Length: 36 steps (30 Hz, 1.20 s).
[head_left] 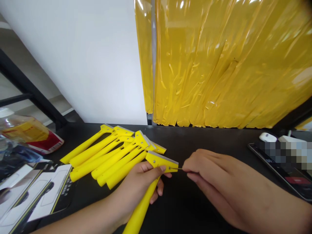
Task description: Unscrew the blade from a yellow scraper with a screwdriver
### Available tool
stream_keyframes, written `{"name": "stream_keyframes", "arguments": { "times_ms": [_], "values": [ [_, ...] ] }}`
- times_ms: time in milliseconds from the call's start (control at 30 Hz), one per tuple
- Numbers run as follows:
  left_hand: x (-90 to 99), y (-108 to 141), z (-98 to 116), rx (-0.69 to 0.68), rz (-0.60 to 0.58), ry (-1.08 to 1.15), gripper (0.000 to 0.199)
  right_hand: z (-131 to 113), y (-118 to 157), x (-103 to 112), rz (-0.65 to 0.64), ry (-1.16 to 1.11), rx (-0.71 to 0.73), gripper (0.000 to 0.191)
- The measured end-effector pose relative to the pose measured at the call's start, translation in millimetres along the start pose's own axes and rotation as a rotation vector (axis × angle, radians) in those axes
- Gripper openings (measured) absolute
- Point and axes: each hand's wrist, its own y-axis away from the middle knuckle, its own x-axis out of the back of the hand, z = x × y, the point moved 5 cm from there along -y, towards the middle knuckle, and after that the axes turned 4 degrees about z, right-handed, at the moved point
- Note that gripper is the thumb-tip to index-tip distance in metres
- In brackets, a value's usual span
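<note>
In the head view, a yellow scraper [146, 204] was held by the left hand [146, 178] over the black desk [219, 136]. The left grip was closed around its neck, with the thumb on top of the wide end and the other fingers tucked under. A thin metal stick [179, 168] was pinched in the fingertips of the right hand [214, 182], so that grip was closed too. The stick's tip was held at the small screw [170, 168] near the right corner of the wide end; whether it was pushed into the screw could not be told. A pile of other scrapers [95, 148] was laid on the desk, just left of the held one. A phone [273, 165] was seen on the right, near a small white round thing [267, 137]. On the far left, a bottle [36, 133] was seen near some black and white packets [46, 188]. Behind the desk, a white board [97, 58] was seen beside a shiny yellow sheet [207, 65].
</note>
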Motion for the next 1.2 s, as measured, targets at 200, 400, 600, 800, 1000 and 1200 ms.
{"name": "stream_keyframes", "arguments": {
  "times_ms": [200, 400, 600, 800, 1000, 1200],
  "values": [
    [-2.1, 2, 3, -0.004, -0.027, -0.014, 0.038, 9, 6, 3, 0.048, 0.052, 0.009, 0.025],
    [-1.4, 1, 5, -0.016, -0.034, 0.016, 0.039, 7, 5, 3, 0.144, 0.158, 0.077, 0.034],
    [-1.6, 1, 5, -0.023, -0.034, 0.031, 0.036, 8, 1, 2, 0.140, 0.082, -0.011, 0.031],
    [-3.8, 5, 4, -0.014, 0.010, -0.012, 0.037, 19, 7, 14, 0.156, -0.123, -0.091, 0.009],
    [-3.4, 5, 3, -0.009, 0.005, 0.073, 0.035, 45, 22, 19, 0.370, -0.182, -0.359, 0.022],
    [-8.7, 3, 9, -0.087, -0.102, 0.241, 0.034, 40, 28, 4, 0.388, -0.150, -0.265, 0.023]
  ]
}}
